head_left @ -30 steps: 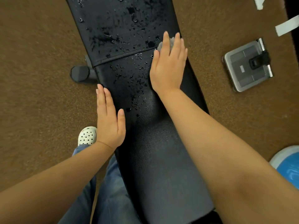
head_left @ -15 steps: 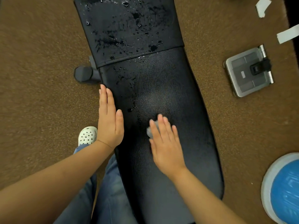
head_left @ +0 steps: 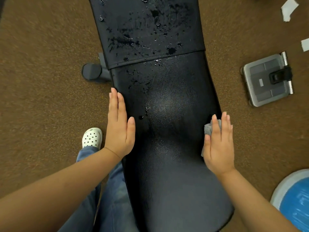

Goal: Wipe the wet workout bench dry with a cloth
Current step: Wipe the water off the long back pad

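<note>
A black padded workout bench [head_left: 167, 164] runs up the middle of the view. Its far pad is covered with water drops and smears [head_left: 143, 36]; a few drops sit on the near pad just below the seam. My right hand [head_left: 219, 144] lies flat, fingers straight, pressing a small grey cloth [head_left: 208, 128] against the bench's right edge. The cloth shows only beside and under my fingers. My left hand [head_left: 119, 128] rests flat on the bench's left edge, fingers straight, holding nothing.
Brown carpet surrounds the bench. A grey metal pedal-like device [head_left: 267, 79] lies to the right. A blue and white ball [head_left: 294, 201] is at the bottom right. Torn tape pieces [head_left: 289, 9] lie top right. The bench foot [head_left: 92, 71] and my white shoe [head_left: 92, 138] are on the left.
My right hand dragged the cloth from the seam at the pad's far right down the near pad, then across to the right edge. Drops there are gone. The left hand stayed.
</note>
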`<state>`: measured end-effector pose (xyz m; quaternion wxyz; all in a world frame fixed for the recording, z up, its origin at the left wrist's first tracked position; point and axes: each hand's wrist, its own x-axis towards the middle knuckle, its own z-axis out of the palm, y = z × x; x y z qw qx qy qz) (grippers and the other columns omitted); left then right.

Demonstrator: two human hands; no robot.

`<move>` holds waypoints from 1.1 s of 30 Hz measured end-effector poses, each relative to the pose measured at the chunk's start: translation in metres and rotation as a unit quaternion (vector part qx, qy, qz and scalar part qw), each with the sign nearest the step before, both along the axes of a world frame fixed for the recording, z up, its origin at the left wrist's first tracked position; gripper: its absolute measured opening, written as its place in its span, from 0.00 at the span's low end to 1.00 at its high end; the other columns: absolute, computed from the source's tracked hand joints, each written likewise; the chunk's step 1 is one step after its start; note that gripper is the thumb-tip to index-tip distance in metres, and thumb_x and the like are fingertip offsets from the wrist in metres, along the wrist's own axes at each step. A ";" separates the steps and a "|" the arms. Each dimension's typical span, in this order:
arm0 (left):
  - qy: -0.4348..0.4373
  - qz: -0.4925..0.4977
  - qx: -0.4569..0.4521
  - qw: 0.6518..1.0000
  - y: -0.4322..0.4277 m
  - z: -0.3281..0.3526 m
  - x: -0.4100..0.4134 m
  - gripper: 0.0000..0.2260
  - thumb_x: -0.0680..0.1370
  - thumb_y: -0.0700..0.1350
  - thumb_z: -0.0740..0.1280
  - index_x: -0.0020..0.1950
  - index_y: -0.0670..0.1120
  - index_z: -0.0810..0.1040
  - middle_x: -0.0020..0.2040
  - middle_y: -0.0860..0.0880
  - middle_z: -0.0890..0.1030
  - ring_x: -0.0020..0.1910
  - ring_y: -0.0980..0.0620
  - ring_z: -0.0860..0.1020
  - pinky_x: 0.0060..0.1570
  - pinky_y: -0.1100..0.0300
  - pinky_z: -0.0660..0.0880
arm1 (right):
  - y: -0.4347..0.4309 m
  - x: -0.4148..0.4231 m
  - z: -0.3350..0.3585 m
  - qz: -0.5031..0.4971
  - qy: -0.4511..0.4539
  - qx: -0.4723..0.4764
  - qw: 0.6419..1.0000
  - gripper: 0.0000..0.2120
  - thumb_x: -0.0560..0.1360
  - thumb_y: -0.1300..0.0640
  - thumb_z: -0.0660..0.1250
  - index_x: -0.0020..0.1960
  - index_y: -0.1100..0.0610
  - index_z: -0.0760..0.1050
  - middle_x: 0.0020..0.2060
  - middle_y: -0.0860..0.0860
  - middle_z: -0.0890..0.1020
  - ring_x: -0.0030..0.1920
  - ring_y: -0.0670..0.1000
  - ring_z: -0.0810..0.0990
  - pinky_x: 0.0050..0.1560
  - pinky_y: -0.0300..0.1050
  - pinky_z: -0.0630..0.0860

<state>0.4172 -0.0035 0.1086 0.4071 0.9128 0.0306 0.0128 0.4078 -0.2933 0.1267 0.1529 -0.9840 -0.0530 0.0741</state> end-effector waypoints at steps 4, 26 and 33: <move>-0.002 -0.001 0.000 1.000 0.000 0.000 0.000 0.28 0.83 0.51 0.46 0.75 0.32 0.48 0.77 0.40 0.45 0.77 0.41 0.44 0.76 0.51 0.44 | 0.022 0.071 0.008 0.059 -0.020 0.017 0.998 0.25 0.81 0.55 0.49 0.76 0.63 0.54 0.75 0.65 0.53 0.76 0.63 0.50 0.75 0.56 0.50; 0.012 0.002 -0.017 1.000 0.001 0.001 -0.001 0.29 0.83 0.54 0.44 0.77 0.35 0.47 0.77 0.42 0.45 0.78 0.44 0.44 0.76 0.53 0.43 | 0.101 -0.014 0.006 0.201 -0.001 -0.027 0.979 0.27 0.80 0.54 0.53 0.77 0.56 0.52 0.77 0.55 0.52 0.77 0.54 0.49 0.75 0.50 0.48; 0.012 0.001 -0.008 1.000 0.001 0.001 -0.001 0.28 0.83 0.53 0.45 0.77 0.36 0.47 0.77 0.41 0.44 0.78 0.44 0.43 0.76 0.54 0.43 | 0.026 -0.067 -0.002 0.085 0.021 -0.047 0.995 0.24 0.82 0.48 0.41 0.77 0.52 0.49 0.78 0.51 0.43 0.77 0.51 0.43 0.75 0.48 0.45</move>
